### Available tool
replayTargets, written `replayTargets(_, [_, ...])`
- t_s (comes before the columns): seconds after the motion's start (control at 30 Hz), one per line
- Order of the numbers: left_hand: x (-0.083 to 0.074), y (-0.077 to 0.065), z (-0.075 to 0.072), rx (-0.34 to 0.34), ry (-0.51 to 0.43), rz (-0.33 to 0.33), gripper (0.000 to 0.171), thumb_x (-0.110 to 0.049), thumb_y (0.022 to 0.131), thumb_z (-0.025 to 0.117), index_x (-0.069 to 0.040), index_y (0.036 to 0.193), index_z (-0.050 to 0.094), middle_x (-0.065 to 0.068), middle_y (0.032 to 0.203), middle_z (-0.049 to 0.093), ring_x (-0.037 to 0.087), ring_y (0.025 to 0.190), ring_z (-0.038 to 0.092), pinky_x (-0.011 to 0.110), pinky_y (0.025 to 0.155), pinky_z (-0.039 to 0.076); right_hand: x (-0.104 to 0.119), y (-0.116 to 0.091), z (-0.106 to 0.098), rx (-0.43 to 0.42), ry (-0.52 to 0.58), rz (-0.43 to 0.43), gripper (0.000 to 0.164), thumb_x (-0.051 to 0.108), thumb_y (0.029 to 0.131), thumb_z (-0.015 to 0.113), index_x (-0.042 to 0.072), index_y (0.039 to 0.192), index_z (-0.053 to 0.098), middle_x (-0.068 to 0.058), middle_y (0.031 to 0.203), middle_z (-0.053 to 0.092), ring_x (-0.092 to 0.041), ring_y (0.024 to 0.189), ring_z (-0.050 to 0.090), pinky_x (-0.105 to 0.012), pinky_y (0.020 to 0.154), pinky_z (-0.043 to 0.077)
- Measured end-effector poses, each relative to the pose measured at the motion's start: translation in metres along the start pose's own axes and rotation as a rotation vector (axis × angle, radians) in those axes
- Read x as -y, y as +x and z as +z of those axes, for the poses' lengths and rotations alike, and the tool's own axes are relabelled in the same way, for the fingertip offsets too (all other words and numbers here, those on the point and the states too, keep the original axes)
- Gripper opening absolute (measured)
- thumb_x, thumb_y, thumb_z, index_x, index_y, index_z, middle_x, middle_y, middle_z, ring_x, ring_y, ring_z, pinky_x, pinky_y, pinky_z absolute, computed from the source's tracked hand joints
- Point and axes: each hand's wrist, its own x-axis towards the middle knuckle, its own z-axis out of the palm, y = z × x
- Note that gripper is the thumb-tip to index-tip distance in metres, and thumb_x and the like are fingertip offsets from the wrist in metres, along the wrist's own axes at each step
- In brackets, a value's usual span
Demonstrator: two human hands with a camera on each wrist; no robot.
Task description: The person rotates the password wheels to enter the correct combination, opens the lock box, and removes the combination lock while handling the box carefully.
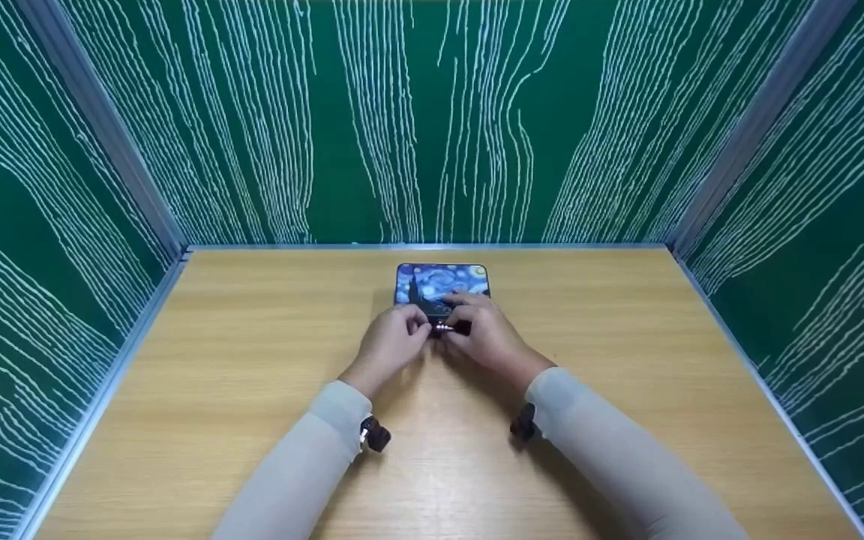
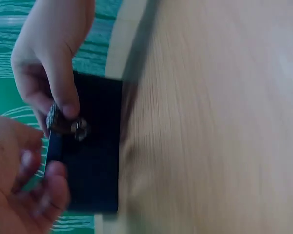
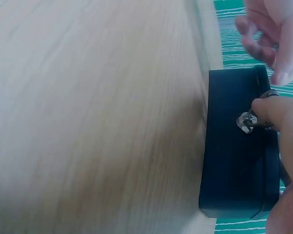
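A black box point(image 3: 234, 161) has a lid printed with a blue swirling night-sky painting point(image 1: 436, 281). A round silver lock point(image 3: 245, 122) sits in its dark front face. My right hand point(image 1: 484, 330) pinches what looks like a small metal key point(image 2: 63, 127) at this lock, its thumb in front. The right fingers reach over the lid in the head view. My left hand point(image 1: 394, 337) is just left of the lock with loosely curled fingers. In both wrist views a gap separates it from the key, and it holds nothing. The right palm partly hides the key.
The box stands near the back edge of a wooden table point(image 1: 252, 337). Green panels point(image 1: 454, 135) with wavy white lines rise behind and on both sides, joined by grey metal posts point(image 1: 113, 124). A small dark device point(image 1: 376, 433) is at the left cuff.
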Motion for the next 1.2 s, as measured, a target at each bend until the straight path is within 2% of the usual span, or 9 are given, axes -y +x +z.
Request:
replayTargets(0.07, [0.002, 0.001, -0.004, -0.038, 0.102, 0.107, 0.009, -0.020, 0.108, 0.077, -0.013, 0.113, 0.082, 0.003, 0.107, 0.070, 0.021, 0.101, 0.065, 0.038, 0.091, 0.060, -0.001, 0.001, -0.001, 0.006, 0.028, 0.014, 0.007, 0.019, 0.103, 0.086, 0.021, 0.110, 0.086, 0.001, 0.168, 0.064, -0.034, 0.166, 0.049, -0.059, 0.140, 0.033])
replayTargets(0.17, [0.005, 0.004, -0.006, -0.058, 0.192, 0.247, 0.015, -0.018, 0.105, 0.083, -0.012, 0.118, 0.085, 0.003, 0.116, 0.069, 0.023, 0.115, 0.063, 0.042, 0.106, 0.060, -0.002, 0.000, -0.002, 0.019, 0.048, 0.028, 0.009, 0.018, 0.104, 0.085, 0.023, 0.112, 0.086, 0.004, 0.170, 0.062, -0.032, 0.169, 0.045, -0.060, 0.142, 0.025])
replayTargets(0.27, [0.008, 0.006, -0.005, -0.032, 0.232, 0.323, 0.020, -0.018, 0.104, 0.084, -0.013, 0.123, 0.085, 0.002, 0.126, 0.068, 0.023, 0.125, 0.060, 0.043, 0.115, 0.057, -0.003, 0.001, -0.002, 0.031, 0.049, 0.022, 0.011, 0.019, 0.104, 0.085, 0.023, 0.114, 0.086, 0.003, 0.171, 0.061, -0.031, 0.171, 0.043, -0.060, 0.143, 0.022])
replayTargets(0.47, [0.011, 0.009, 0.001, 0.023, 0.279, 0.347, 0.023, -0.023, 0.106, 0.083, -0.016, 0.127, 0.084, 0.001, 0.137, 0.071, 0.026, 0.137, 0.063, 0.048, 0.126, 0.053, -0.002, 0.003, -0.003, 0.048, 0.063, 0.048, 0.011, 0.018, 0.104, 0.085, 0.024, 0.113, 0.085, 0.003, 0.171, 0.060, -0.032, 0.171, 0.041, -0.060, 0.143, 0.024])
replayTargets(0.67, [0.012, 0.013, 0.006, -0.022, 0.308, 0.357, 0.020, -0.026, 0.106, 0.083, -0.018, 0.123, 0.085, 0.000, 0.131, 0.076, 0.027, 0.133, 0.067, 0.050, 0.124, 0.052, -0.003, 0.006, -0.001, 0.041, 0.080, 0.098, 0.010, 0.019, 0.104, 0.085, 0.027, 0.110, 0.084, 0.008, 0.171, 0.060, -0.032, 0.172, 0.040, -0.058, 0.140, 0.031])
replayTargets(0.9, [0.012, 0.013, 0.008, -0.021, 0.340, 0.352, 0.019, -0.031, 0.106, 0.083, -0.020, 0.121, 0.086, -0.001, 0.130, 0.075, 0.026, 0.132, 0.066, 0.050, 0.124, 0.050, -0.004, 0.004, 0.002, 0.025, 0.065, 0.066, 0.009, 0.020, 0.103, 0.086, 0.025, 0.110, 0.085, 0.007, 0.169, 0.062, -0.029, 0.171, 0.042, -0.056, 0.140, 0.035])
replayTargets(1.1, [0.014, 0.012, 0.008, -0.024, 0.357, 0.375, 0.022, -0.031, 0.107, 0.081, -0.017, 0.123, 0.088, 0.001, 0.151, 0.076, 0.031, 0.145, 0.065, 0.055, 0.130, 0.047, -0.005, 0.003, 0.002, 0.017, 0.056, 0.043, 0.007, 0.015, 0.099, 0.089, 0.019, 0.104, 0.086, 0.001, 0.168, 0.064, -0.031, 0.171, 0.042, -0.057, 0.141, 0.033])
replayTargets(1.2, [0.015, 0.012, 0.007, -0.020, 0.354, 0.383, 0.025, -0.031, 0.107, 0.081, -0.018, 0.127, 0.087, 0.002, 0.153, 0.076, 0.032, 0.147, 0.065, 0.057, 0.132, 0.045, -0.006, 0.002, 0.002, 0.014, 0.058, 0.028, 0.007, 0.014, 0.099, 0.088, 0.017, 0.105, 0.087, 0.000, 0.168, 0.064, -0.032, 0.170, 0.043, -0.057, 0.141, 0.033])
